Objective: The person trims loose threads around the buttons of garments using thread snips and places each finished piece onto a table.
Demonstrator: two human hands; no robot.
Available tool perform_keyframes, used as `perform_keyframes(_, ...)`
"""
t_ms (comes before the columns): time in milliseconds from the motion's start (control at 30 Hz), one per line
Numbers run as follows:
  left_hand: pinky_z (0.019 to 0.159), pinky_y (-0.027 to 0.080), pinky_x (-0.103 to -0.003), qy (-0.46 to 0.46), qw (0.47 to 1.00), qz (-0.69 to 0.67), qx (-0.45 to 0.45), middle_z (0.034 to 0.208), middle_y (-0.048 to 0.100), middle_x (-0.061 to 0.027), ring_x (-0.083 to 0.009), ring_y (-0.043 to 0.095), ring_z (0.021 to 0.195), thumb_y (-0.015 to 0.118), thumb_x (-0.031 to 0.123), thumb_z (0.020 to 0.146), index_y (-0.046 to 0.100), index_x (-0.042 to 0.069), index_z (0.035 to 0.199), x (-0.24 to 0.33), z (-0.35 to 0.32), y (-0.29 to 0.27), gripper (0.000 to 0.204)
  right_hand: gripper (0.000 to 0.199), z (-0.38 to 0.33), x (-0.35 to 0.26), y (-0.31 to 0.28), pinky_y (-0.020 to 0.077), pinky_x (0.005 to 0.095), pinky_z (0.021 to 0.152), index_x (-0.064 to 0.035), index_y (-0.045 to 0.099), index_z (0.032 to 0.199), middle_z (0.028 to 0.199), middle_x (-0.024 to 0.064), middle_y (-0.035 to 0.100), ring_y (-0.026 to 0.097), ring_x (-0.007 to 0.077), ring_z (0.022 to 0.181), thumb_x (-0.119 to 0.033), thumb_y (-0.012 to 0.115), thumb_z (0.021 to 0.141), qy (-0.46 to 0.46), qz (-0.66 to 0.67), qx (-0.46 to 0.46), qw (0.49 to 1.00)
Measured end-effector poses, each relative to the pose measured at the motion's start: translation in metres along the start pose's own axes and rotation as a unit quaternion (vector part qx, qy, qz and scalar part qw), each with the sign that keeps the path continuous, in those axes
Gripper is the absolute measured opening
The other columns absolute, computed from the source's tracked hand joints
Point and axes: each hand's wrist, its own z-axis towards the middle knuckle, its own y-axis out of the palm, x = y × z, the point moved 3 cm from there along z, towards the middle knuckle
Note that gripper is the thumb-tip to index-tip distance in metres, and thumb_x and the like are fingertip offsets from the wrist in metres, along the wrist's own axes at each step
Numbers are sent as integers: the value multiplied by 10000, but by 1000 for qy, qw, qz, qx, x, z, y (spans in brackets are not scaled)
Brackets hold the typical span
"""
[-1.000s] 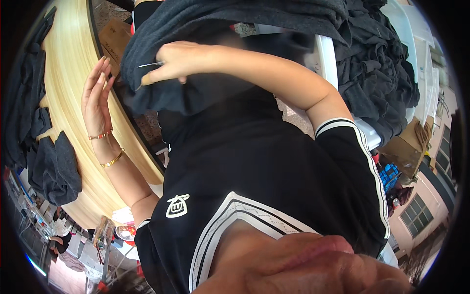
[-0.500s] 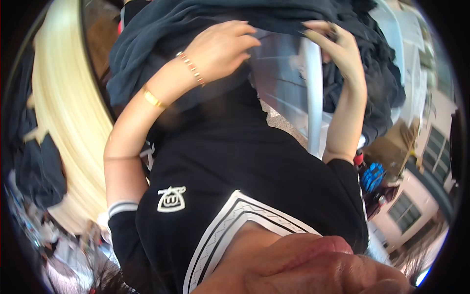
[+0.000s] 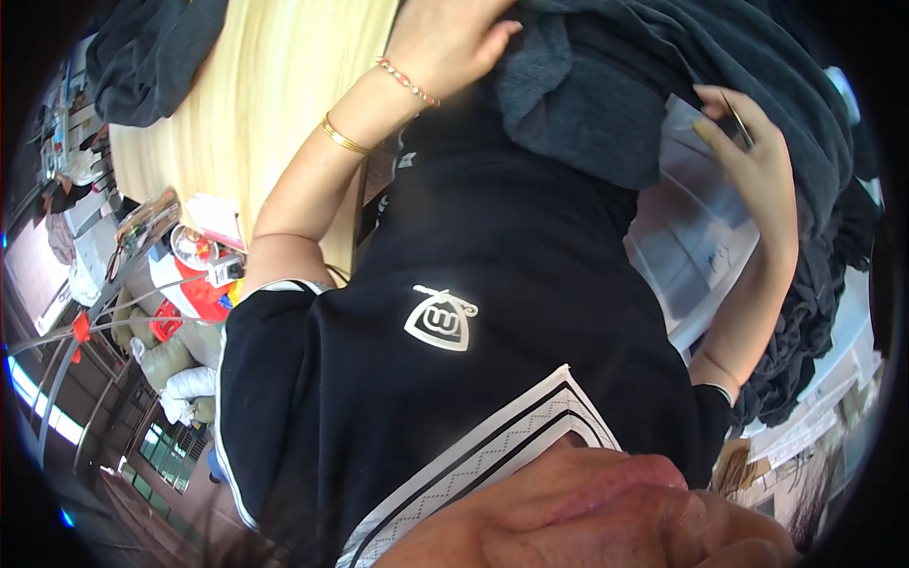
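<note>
Dark grey cloth (image 3: 587, 118) lies bunched across my lap, with a fold hanging toward me. My left hand (image 3: 450, 43) is at the cloth's left edge, with thumb and forefinger apart; its fingertips are partly cut off by the top of the view. At the cloth's right side is my right hand (image 3: 757, 156), its thumb and forefinger slightly apart. A thin metal tool (image 3: 736, 121) lies across its fingers; its exact kind is not clear. Beneath this hand shows a pale translucent plastic bin wall (image 3: 696, 218).
A light wooden tabletop (image 3: 275, 123) stretches along my left, with another dark grey cloth (image 3: 151, 62) on its far part. More dark cloth (image 3: 805, 350) is heaped at the right. Stuffed bags (image 3: 175, 364) and thin metal rods (image 3: 71, 336) stand at the lower left.
The view has swung, so the tabletop takes up more of the left side. The hands are further apart, and a fold of grey cloth now lies between them over my lap.
</note>
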Motion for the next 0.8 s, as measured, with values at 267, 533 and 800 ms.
perform_keyframes(267, 714, 537, -382, 4, 999, -3, 39, 901, 670, -29, -257, 677, 791, 721, 167, 836, 715, 139, 959, 35, -22, -2, 127, 377, 80, 4, 51, 425, 216, 557, -90, 698, 1243, 1068, 0, 695, 558, 49, 680, -215, 738, 890, 8, 67, -34, 997)
perform_keyframes(533, 724, 549, -364, -6, 977, -212, -23, 921, 676, -73, -282, 682, 848, 701, 225, 914, 722, 92, 1040, 49, -36, 35, 184, 375, 71, -6, 98, 514, 335, 824, -8, 737, 1075, 959, 116, 720, 669, 209, 868, -311, 764, 855, -115, -35, -138, 983)
perform_keyframes(800, 970, 399, -450, 55, 955, -261, -131, 1127, 674, -125, -314, 578, 1119, 693, 237, 840, 653, 36, 1242, 28, -4, 10, 452, 110, 41, -45, 41, 408, 238, 682, 29, 727, 893, 786, 9, 601, 561, 78, 757, -53, 726, 819, -102, 179, -186, 961)
